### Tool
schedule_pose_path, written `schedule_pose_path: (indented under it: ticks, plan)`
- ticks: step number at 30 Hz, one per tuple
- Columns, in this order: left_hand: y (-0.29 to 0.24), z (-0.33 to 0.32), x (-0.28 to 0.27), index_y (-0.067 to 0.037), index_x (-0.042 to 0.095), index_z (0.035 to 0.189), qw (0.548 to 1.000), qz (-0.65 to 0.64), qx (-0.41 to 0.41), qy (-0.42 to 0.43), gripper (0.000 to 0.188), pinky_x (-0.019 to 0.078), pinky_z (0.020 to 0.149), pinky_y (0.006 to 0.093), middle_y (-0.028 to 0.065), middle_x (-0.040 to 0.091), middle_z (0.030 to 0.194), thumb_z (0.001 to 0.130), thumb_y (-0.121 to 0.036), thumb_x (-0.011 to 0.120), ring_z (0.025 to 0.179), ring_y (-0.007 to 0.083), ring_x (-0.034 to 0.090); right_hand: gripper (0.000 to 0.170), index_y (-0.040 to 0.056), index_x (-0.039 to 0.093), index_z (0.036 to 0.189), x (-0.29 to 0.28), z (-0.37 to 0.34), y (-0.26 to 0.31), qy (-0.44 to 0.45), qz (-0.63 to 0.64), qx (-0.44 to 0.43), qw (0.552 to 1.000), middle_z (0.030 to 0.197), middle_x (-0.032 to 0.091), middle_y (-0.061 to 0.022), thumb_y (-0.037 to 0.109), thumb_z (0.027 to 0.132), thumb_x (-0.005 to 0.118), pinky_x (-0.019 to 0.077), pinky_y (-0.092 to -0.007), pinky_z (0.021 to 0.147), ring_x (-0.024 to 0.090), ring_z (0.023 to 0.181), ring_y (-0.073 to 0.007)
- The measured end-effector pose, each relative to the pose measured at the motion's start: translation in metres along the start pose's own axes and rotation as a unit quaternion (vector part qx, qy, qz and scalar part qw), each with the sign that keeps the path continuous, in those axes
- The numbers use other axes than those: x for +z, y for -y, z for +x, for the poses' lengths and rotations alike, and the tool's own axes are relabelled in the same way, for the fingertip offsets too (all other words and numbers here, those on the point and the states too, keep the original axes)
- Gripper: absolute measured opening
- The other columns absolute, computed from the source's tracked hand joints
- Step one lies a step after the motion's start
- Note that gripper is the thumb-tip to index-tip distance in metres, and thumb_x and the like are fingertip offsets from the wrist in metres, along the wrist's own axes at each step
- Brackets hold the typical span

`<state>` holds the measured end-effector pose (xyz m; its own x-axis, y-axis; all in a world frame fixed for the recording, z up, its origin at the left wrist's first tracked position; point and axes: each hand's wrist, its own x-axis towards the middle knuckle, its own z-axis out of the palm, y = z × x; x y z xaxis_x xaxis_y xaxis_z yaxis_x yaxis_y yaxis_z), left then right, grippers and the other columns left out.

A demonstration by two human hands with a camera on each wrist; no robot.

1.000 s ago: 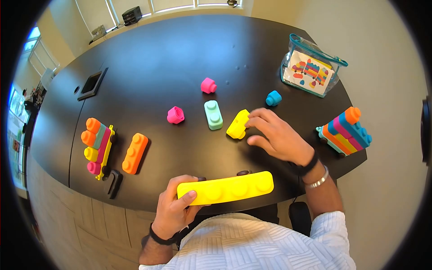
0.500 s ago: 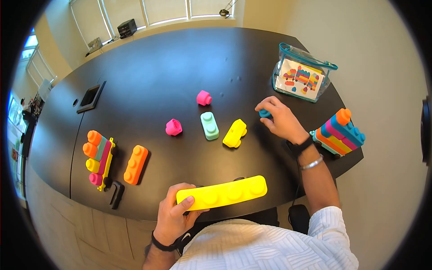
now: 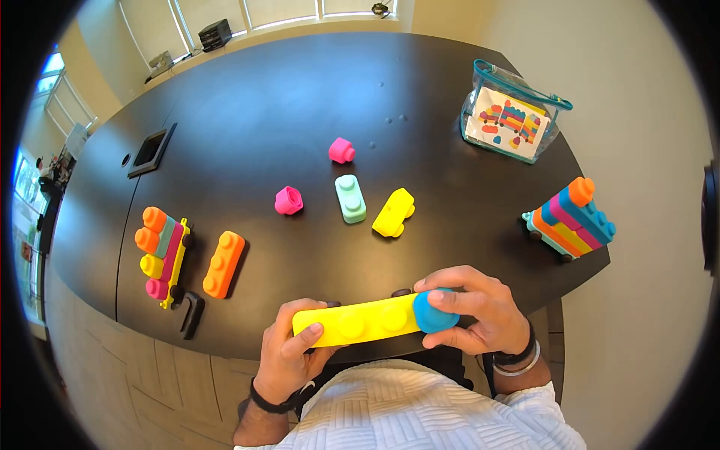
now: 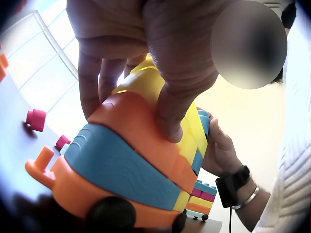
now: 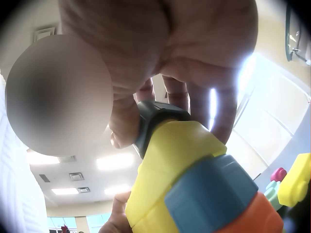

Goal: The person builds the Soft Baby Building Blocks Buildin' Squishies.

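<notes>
My left hand (image 3: pixel 285 356) grips the left end of a long yellow toy block (image 3: pixel 360 324), thumb over its top. In the left wrist view this block tops a stacked toy car with a blue layer (image 4: pixel 116 155), an orange wheeled base (image 4: pixel 70 191) and black wheels (image 4: pixel 112 213). With thumb and fingers my right hand (image 3: pixel 487 315) pinches a small blue block (image 3: pixel 435 311) at the right end of the yellow block's top. In the right wrist view that small block (image 5: pixel 158 116), dark in shadow, sits against the yellow block.
Ahead on the black table (image 3: pixel 300 97) lie two pink blocks (image 3: pixel 342 151), a mint block (image 3: pixel 350 199) and a yellow block (image 3: pixel 394 212). An orange block (image 3: pixel 223 264) and one stacked car (image 3: pixel 161 255) stand left; another stacked car (image 3: pixel 574 221) and a clear bag (image 3: pixel 514 112) stand right.
My right hand passed over the loose yellow block, took the small blue block from the table, and brought it back to the long yellow block's right end. The left hand keeps its grip.
</notes>
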<state>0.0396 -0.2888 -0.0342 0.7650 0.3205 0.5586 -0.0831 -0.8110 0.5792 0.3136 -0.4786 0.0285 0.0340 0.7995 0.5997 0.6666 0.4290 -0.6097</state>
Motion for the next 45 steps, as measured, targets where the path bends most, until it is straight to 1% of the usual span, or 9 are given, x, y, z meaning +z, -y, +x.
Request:
schedule_pose_path:
  ticks: [12, 22, 27, 33, 37, 39, 41, 43, 45]
  plan:
    - [0.014, 0.022, -0.031, -0.032, 0.047, 0.160, 0.977, -0.165, 0.014, 0.133, 0.090, 0.0651, 0.094, 0.0447, 0.0220, 0.064, 0.146, 0.087, -0.024, 0.099, 0.124, 0.0415, 0.075, 0.083, 0.0173, 0.058, 0.155, 0.009, -0.021, -0.018, -0.042, 0.012, 0.003, 0.999, 0.125, 0.075, -0.0165, 0.025, 0.085, 0.101, 0.0644, -0.0437, 0.083, 0.077, 0.099, -0.0362]
    - [0.016, 0.020, -0.020, -0.030, 0.052, 0.158, 0.973, -0.192, 0.003, 0.128, 0.083, 0.0669, 0.093, 0.0425, 0.0226, 0.066, 0.142, 0.092, -0.002, 0.094, 0.124, 0.0408, 0.076, 0.068, 0.0107, 0.061, 0.147, 0.007, -0.026, -0.023, -0.053, 0.071, 0.002, 0.996, 0.131, 0.075, -0.0178, 0.036, 0.094, 0.094, 0.0650, -0.0419, 0.088, 0.078, 0.103, -0.0370]
    - [0.011, 0.022, -0.018, -0.029, 0.054, 0.157, 0.980, -0.170, 0.005, 0.107, 0.082, 0.0675, 0.093, 0.0429, 0.0224, 0.067, 0.141, 0.091, 0.001, 0.093, 0.122, 0.0404, 0.077, 0.060, 0.0070, 0.052, 0.142, 0.022, -0.032, -0.025, -0.141, 0.268, 0.090, 0.949, 0.141, 0.074, -0.0268, 0.035, 0.102, 0.088, 0.0664, -0.0422, 0.097, 0.079, 0.120, -0.0309]
    - [0.012, 0.026, -0.021, -0.029, 0.055, 0.157, 0.980, -0.152, 0.019, 0.125, 0.079, 0.0681, 0.090, 0.0416, 0.0218, 0.068, 0.142, 0.093, -0.001, 0.092, 0.119, 0.0404, 0.078, 0.063, 0.0096, 0.042, 0.146, 0.013, -0.027, -0.019, -0.222, 0.388, 0.073, 0.891, 0.139, 0.067, -0.0258, 0.032, 0.106, 0.084, 0.0652, -0.0484, 0.100, 0.078, 0.118, -0.0378]
    - [0.013, 0.051, -0.047, -0.020, 0.048, 0.165, 0.961, -0.140, 0.009, 0.240, 0.090, 0.0636, 0.102, 0.0456, 0.0227, 0.067, 0.148, 0.091, -0.011, 0.097, 0.125, 0.0395, 0.076, 0.062, 0.0088, 0.048, 0.148, -0.005, -0.026, -0.037, -0.283, 0.182, 0.063, 0.940, 0.132, 0.070, -0.0234, 0.028, 0.104, 0.087, 0.0609, -0.0467, 0.103, 0.074, 0.119, -0.0349]
    - [0.028, 0.063, -0.066, -0.016, 0.042, 0.171, 0.934, -0.123, -0.026, 0.336, 0.097, 0.0611, 0.107, 0.0478, 0.0221, 0.066, 0.151, 0.091, -0.016, 0.098, 0.129, 0.0375, 0.074, 0.058, 0.0072, 0.057, 0.142, -0.030, -0.022, -0.049, -0.109, -0.238, 0.112, 0.959, 0.124, 0.071, -0.0238, 0.018, 0.096, 0.091, 0.0576, -0.0461, 0.102, 0.072, 0.118, -0.0378]
    - [0.065, 0.065, -0.072, -0.009, 0.039, 0.174, 0.943, -0.239, -0.056, 0.225, 0.106, 0.0564, 0.113, 0.0461, 0.0186, 0.066, 0.155, 0.089, -0.023, 0.100, 0.134, 0.0334, 0.071, 0.047, 0.0053, 0.063, 0.129, -0.023, -0.028, -0.063, -0.139, -0.246, 0.132, 0.950, 0.119, 0.071, -0.0220, 0.011, 0.090, 0.090, 0.0558, -0.0481, 0.098, 0.069, 0.115, -0.0426]
    - [0.081, 0.093, -0.080, -0.009, 0.044, 0.173, 0.963, -0.108, -0.166, 0.180, 0.101, 0.0550, 0.115, 0.0433, 0.0145, 0.067, 0.155, 0.090, -0.022, 0.099, 0.138, 0.0299, 0.069, 0.039, 0.0045, 0.063, 0.121, -0.023, -0.034, -0.069, -0.083, -0.125, 0.358, 0.921, 0.118, 0.072, -0.0189, 0.010, 0.093, 0.088, 0.0557, -0.0491, 0.098, 0.068, 0.118, -0.0435]
    - [0.100, 0.117, -0.075, -0.011, 0.054, 0.166, 0.967, -0.049, -0.170, 0.184, 0.087, 0.0556, 0.115, 0.0435, 0.0179, 0.062, 0.160, 0.092, -0.022, 0.097, 0.142, 0.0337, 0.066, 0.038, 0.0044, 0.062, 0.118, -0.022, -0.044, -0.078, -0.040, -0.131, 0.367, 0.920, 0.118, 0.072, -0.0178, 0.013, 0.092, 0.089, 0.0551, -0.0496, 0.101, 0.067, 0.120, -0.0442]
